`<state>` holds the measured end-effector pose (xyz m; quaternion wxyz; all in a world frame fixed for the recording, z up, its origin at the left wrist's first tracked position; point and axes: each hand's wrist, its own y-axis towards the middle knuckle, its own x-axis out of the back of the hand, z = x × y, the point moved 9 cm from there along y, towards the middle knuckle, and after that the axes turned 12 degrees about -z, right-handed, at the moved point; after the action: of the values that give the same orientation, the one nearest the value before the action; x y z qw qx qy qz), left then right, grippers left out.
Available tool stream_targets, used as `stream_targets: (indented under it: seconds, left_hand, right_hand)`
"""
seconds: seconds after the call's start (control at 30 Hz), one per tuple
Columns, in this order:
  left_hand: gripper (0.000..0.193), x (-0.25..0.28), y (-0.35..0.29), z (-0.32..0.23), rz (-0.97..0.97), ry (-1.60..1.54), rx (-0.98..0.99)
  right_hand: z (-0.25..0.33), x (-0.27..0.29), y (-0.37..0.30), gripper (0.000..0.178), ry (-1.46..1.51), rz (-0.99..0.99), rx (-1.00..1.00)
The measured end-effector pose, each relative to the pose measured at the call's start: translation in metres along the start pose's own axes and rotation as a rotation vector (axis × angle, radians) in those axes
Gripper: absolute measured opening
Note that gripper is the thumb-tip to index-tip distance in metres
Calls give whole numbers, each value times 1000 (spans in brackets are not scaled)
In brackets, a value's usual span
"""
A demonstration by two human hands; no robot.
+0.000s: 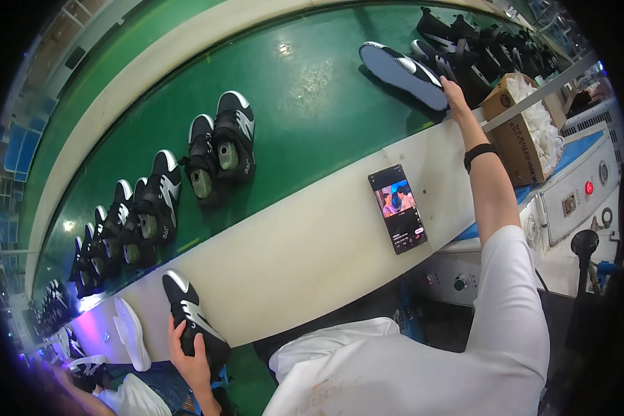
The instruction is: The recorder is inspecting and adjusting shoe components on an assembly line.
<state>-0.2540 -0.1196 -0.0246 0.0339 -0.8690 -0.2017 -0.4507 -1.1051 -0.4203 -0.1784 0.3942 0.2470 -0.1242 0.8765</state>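
Observation:
At the near edge of the cream ledge, a black shoe point(187, 306) with a silver-white toe is gripped around its heel end by my left hand point(189, 357). My right hand point(453, 98) reaches far to the right and grasps a second shoe point(403, 75) at its heel. That one is tipped on its side over the green belt, so its flat blue-grey underside with a stitched rim shows. Several more black shoes point(457, 66) crowd just beyond my right hand. Part of each held shoe is covered by my fingers.
Pairs of black-and-white shoes point(232, 135) stand along the green conveyor belt point(298, 132). A lit phone point(398, 208) lies on the cream ledge point(305, 277). White soles point(132, 334) lie by a co-worker at lower left. A cardboard box point(516, 142) of white stuffing sits beside a control panel point(582, 180).

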Motion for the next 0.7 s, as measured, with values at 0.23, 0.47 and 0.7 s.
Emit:
stream_targets:
  seconds: [0.23, 0.47, 0.7]
  left_hand:
    - [36, -3, 19, -3, 41, -11, -118]
    - [37, -35, 70, -30, -7, -74, -243]
    - [41, -123, 208, -80, 131, -60, -376]
  right_hand:
    - [29, 20, -19, 65, -21, -322, 230]
    - [133, -6, -82, 73, -36, -205, 485]
    - [147, -98, -185, 64, -239, 150, 723]
